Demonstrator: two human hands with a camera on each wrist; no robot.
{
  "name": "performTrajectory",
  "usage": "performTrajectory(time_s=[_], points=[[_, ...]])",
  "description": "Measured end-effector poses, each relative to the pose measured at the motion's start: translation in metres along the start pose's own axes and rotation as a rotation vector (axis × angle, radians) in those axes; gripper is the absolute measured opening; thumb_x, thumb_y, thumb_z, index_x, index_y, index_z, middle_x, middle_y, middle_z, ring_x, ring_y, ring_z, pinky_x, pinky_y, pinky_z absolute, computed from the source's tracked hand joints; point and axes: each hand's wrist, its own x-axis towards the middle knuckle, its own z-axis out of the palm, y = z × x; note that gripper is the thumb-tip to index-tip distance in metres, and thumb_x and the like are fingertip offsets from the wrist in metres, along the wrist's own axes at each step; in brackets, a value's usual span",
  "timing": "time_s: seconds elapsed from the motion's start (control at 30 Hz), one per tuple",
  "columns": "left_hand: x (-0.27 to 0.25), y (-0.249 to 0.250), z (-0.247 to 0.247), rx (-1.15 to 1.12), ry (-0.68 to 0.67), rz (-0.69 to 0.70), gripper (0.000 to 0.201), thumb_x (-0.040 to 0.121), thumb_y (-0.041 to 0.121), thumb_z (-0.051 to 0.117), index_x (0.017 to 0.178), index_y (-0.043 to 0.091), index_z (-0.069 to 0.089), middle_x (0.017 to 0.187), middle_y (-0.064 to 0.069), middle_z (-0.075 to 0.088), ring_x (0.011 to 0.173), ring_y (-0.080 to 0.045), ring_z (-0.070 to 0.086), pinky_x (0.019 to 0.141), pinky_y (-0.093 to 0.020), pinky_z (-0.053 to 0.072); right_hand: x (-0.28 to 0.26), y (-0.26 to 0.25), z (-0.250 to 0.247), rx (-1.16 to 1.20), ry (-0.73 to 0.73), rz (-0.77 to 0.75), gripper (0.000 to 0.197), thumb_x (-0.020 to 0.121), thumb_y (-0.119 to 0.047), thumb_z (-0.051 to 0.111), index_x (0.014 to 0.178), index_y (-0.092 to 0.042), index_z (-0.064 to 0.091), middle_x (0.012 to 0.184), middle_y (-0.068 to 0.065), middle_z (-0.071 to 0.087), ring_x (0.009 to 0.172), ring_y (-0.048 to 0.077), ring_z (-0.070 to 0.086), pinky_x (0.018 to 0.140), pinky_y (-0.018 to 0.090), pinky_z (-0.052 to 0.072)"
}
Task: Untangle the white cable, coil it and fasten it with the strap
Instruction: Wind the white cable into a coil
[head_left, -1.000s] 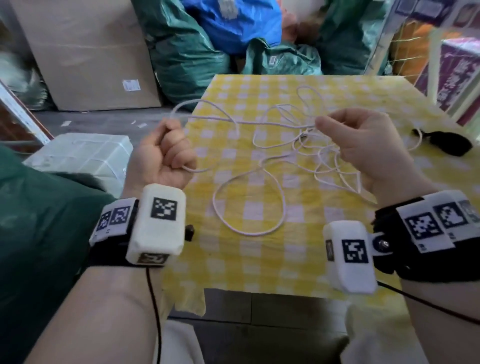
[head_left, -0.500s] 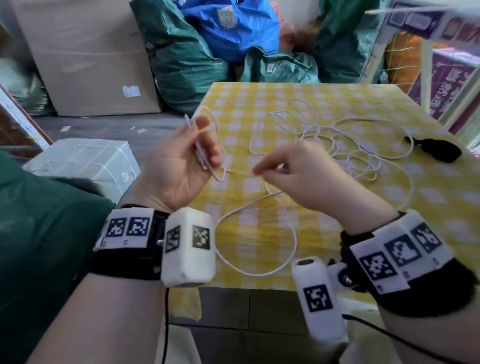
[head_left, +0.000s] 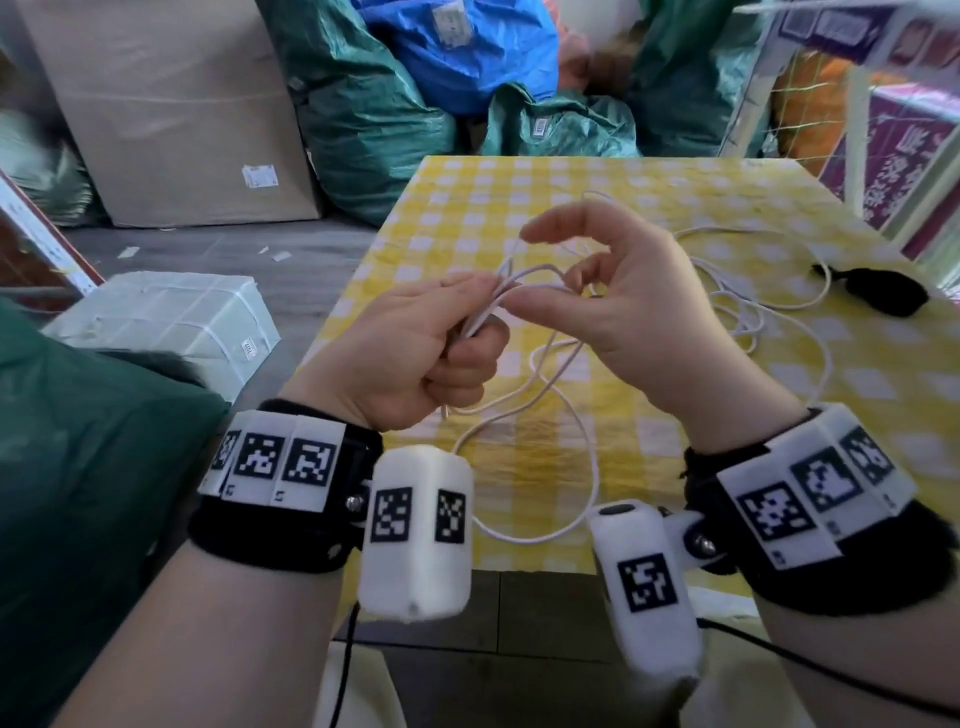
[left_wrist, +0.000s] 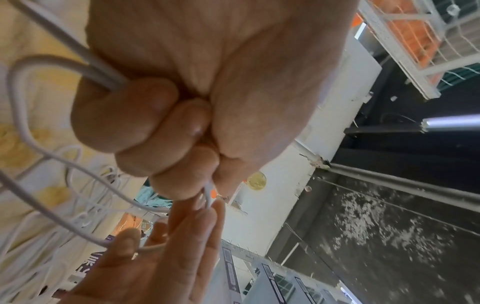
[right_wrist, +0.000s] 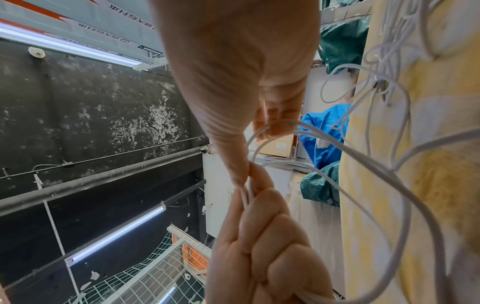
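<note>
The white cable lies in loose loops on the yellow checked tablecloth, with a tangle further right. My left hand is held above the table's near left part as a fist round several strands of the cable. My right hand meets it from the right. Its thumb presses a strand against my left fingers, and a loop of cable hangs over its curled fingers. The black strap lies on the cloth at the right, apart from both hands.
Green sacks and a blue sack are piled behind the table. A cardboard box and a white wrapped parcel stand on the floor at the left. A white wire rack stands at the right.
My hands, first stretched apart along the cable, have come together. The left hand has closed into a fist on the strands, and the right hand has brought a loop up to it.
</note>
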Motion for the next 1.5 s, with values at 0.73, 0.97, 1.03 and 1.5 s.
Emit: performTrajectory(time_s=[0.73, 0.97, 1.03, 1.5], points=[[0.007, -0.001, -0.032, -0.726, -0.231, -0.196, 0.042, 0.098, 0.039, 0.038, 0.072, 0.010, 0.052, 0.053, 0.003, 0.027, 0.043, -0.009, 0.024, 0.041, -0.022, 0.029, 0.002, 0.009, -0.002, 0.491, -0.288, 0.432, 0.020, 0.098, -0.020, 0.050, 0.087, -0.010, 0.063, 0.055, -0.004, 0.042, 0.049, 0.010, 0.049, 0.067, 0.030, 0.053], [0.003, -0.002, -0.019, -0.413, 0.108, -0.112, 0.044, 0.090, 0.050, 0.037, 0.057, 0.021, 0.044, 0.054, 0.008, 0.009, 0.042, -0.006, 0.006, 0.036, -0.013, 0.023, 0.004, 0.011, -0.003, 0.448, -0.219, 0.524, 0.023, 0.099, -0.022, 0.049, 0.083, -0.011, 0.062, 0.057, -0.002, 0.044, 0.054, 0.011, 0.051, 0.057, 0.031, 0.057], [0.003, -0.001, -0.021, -0.389, 0.151, -0.107, 0.045, 0.095, 0.045, 0.034, 0.057, 0.021, 0.042, 0.054, 0.008, 0.007, 0.043, -0.006, 0.005, 0.036, -0.014, 0.016, 0.004, 0.012, -0.006, 0.388, -0.257, 0.518, 0.023, 0.099, -0.023, 0.049, 0.084, -0.011, 0.062, 0.063, 0.001, 0.053, 0.060, 0.014, 0.059, 0.058, 0.032, 0.058], [-0.003, -0.001, -0.033, -0.368, 0.092, -0.173, 0.040, 0.090, 0.040, 0.037, 0.055, 0.021, 0.045, 0.051, 0.009, 0.010, 0.039, -0.005, 0.007, 0.032, -0.013, 0.018, 0.012, 0.037, -0.016, 0.113, 0.034, 0.470, 0.028, 0.093, -0.031, 0.058, 0.068, -0.017, 0.064, 0.034, -0.021, 0.043, 0.035, -0.006, 0.044, 0.033, 0.006, 0.025]])
